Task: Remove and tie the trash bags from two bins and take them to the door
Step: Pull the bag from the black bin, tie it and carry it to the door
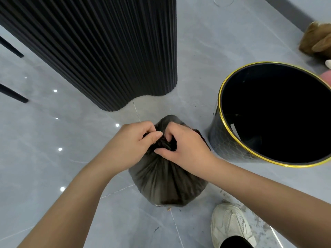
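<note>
the shiny grey tile floor [44, 140] spreads all around. a big black post with ridges [100, 47] stands on it at the back. to the right stands a round black bin [223, 140] with a gold rim, and it is dark inside. the black trash bag [166, 183] sits on the floor, out of the bin, just beside it and in front of the post. it is full and round, and its top is bunched up. the left hand [132, 142] pinches the bunched top with curled fingers. the right hand [188, 149] pinches the same bunch from the other side. the two hands are very close. a white shoe [231, 224] stands near the bag. a brown fuzzy thing [317, 40] lies far off. two thin black legs [12, 93] poke in at the left edge.
</note>
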Available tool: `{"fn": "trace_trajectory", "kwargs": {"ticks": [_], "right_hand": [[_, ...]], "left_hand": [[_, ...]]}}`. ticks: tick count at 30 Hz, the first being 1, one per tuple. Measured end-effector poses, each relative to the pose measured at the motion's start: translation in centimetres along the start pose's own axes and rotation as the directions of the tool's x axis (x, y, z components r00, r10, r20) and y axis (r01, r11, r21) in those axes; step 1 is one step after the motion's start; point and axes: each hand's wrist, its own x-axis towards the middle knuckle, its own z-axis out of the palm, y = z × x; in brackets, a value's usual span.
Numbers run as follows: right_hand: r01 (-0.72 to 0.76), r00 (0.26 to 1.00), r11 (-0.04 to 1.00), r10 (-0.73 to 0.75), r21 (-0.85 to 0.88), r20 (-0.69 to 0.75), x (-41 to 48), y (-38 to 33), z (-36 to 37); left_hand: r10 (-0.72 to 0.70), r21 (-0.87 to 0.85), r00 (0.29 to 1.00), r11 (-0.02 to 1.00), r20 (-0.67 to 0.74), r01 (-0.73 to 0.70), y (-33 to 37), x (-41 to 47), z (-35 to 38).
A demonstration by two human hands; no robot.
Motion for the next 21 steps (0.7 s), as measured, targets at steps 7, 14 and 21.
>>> {"fn": "trace_trajectory", "kwargs": {"ticks": [7,14,21], "right_hand": [[-0.028,1.0,1.0,0.028,0.014,0.002,-0.1,0.4,0.2],[-0.07,0.994,0.997,0.071,0.016,-0.084,-0.3,0.2,0.4],[0.106,0.987,0.954,-0.135,-0.28,-0.086,0.6,0.6,0.7]], "left_hand": [[-0.016,0.04,0.998,0.999,0.066,0.013,-0.3,-0.2,-0.5],[-0.047,-0.117,0.988,0.991,0.148,0.065,-1.1,-0.5,-0.8],[-0.052,-0.083,0.993,0.995,0.106,0.061,-1.8,-0.8,-0.3]]}}
